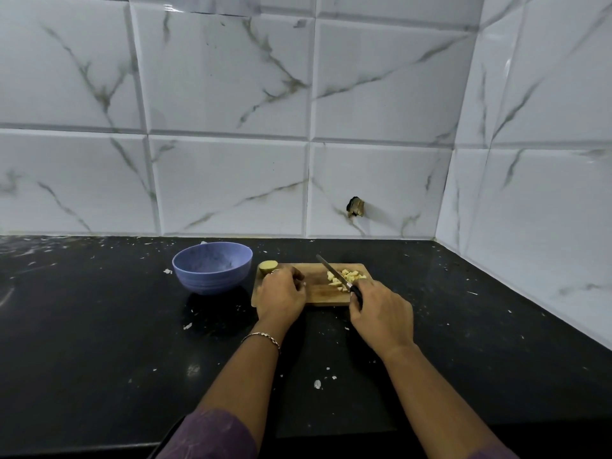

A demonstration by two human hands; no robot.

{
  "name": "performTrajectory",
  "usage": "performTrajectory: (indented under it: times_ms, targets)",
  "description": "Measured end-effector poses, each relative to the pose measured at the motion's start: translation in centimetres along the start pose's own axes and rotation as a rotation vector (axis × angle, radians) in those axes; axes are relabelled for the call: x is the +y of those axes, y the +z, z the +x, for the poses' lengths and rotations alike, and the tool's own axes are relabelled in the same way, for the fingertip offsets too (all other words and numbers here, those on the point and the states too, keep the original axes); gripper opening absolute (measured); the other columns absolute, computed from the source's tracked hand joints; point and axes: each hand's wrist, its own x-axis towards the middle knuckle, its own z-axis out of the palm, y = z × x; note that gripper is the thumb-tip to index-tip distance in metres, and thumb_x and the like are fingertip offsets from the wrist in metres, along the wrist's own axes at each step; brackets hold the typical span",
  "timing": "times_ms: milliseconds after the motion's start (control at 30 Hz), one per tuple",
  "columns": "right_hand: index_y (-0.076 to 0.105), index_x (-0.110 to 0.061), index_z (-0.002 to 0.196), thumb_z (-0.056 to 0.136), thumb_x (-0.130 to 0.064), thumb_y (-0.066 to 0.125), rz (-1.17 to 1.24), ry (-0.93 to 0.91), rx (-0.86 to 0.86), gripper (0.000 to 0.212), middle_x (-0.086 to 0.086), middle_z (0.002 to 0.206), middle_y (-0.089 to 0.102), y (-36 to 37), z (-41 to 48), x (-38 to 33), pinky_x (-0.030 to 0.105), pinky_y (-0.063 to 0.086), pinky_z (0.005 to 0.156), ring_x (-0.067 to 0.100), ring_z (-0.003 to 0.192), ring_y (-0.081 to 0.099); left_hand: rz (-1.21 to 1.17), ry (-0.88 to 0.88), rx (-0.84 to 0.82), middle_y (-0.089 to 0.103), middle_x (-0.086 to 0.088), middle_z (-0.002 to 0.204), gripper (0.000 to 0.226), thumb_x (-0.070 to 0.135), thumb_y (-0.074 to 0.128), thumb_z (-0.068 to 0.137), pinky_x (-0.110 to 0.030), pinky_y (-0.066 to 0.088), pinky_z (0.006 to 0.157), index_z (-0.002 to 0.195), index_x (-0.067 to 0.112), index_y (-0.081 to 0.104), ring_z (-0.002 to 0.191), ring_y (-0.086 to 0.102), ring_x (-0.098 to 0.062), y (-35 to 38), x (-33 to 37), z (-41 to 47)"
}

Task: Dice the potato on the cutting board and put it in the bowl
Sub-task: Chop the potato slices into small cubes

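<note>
Head view: my right hand (381, 316) grips the black-handled steel knife (335, 273), blade slanting over the pale diced potato cubes (349, 277) on the rectangular wooden cutting board (319, 294). My left hand (280, 298) rests curled on the board's left end; whether it holds anything I cannot tell. An uncut potato chunk (268, 267) sits beside the round blue bowl (212, 270).

1 wide-angle view, worn on the head, looks forward and down along both forearms. The left hand (280, 294) and right hand (381, 313) sit just below centre, at arm's reach. Beyond the hands a tiled wall (231, 94) fills the upper half, and a black counter (99, 326) spreads around them.
</note>
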Motion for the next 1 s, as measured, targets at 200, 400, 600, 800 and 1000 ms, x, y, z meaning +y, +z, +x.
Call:
performTrajectory:
  times_ms: [200, 400, 600, 800, 1000]
  targets:
    - [0.065, -0.022, 0.115, 0.097, -0.029, 0.058, -0.011, -0.057, 0.058, 0.021, -0.003, 0.102, 0.064, 0.2, 0.1, -0.1, 0.03, 0.046, 0.074, 0.017, 0.087, 0.061, 0.014, 0.028, -0.002, 0.068, 0.005, 0.111, 0.02, 0.026, 0.061, 0.092, -0.031, 0.051, 0.086, 0.111, 0.026, 0.068, 0.105, 0.062, -0.014, 0.0, 0.3, -0.1]
    - [0.062, -0.024, 0.126, 0.097, -0.023, 0.06, -0.03, -0.078, 0.032, 0.029, -0.002, 0.111, 0.062, 0.2, 0.1, 0.0, 0.028, 0.048, 0.075, 0.016, 0.093, 0.058, 0.053, 0.066, -0.004, 0.062, 0.003, 0.125, 0.027, 0.023, 0.061, 0.093, -0.03, 0.048, 0.092, 0.12, 0.027, 0.064, 0.114, 0.056, -0.015, -0.1, 0.3, -0.1]
    - [0.063, -0.026, 0.124, 0.091, -0.018, 0.066, -0.038, -0.088, 0.045, 0.034, -0.001, 0.11, 0.063, 0.5, 0.1, -0.2, 0.031, 0.048, 0.076, 0.018, 0.095, 0.059, 0.241, 0.246, -0.133, 0.028, 0.006, 0.156, 0.049, 0.025, 0.049, 0.097, -0.051, 0.023, 0.112, 0.144, 0.035, 0.04, 0.143, 0.022, -0.018, 0.5, 0.8, 0.0]
    - [0.063, -0.024, 0.12, 0.092, -0.019, 0.065, -0.013, -0.073, 0.04, 0.029, -0.002, 0.113, 0.062, 0.7, 0.0, 0.0, 0.031, 0.049, 0.078, 0.017, 0.098, 0.059, 0.368, 0.366, -0.23, 0.023, 0.005, 0.16, 0.056, 0.03, 0.04, 0.1, -0.052, 0.009, 0.115, 0.153, 0.023, 0.026, 0.148, 0.014, -0.014, 1.5, 2.3, -0.3]
    - [0.06, -0.022, 0.122, 0.095, -0.019, 0.06, 0.003, -0.08, 0.023, 0.027, -0.001, 0.12, 0.06, 0.7, 0.3, 0.1, 0.03, 0.048, 0.084, 0.017, 0.103, 0.058, 0.484, 0.449, -0.231, 0.027, 0.002, 0.159, 0.054, 0.03, 0.04, 0.1, -0.053, 0.009, 0.115, 0.152, 0.019, 0.029, 0.147, 0.015, -0.017, 2.3, 3.0, 0.7]
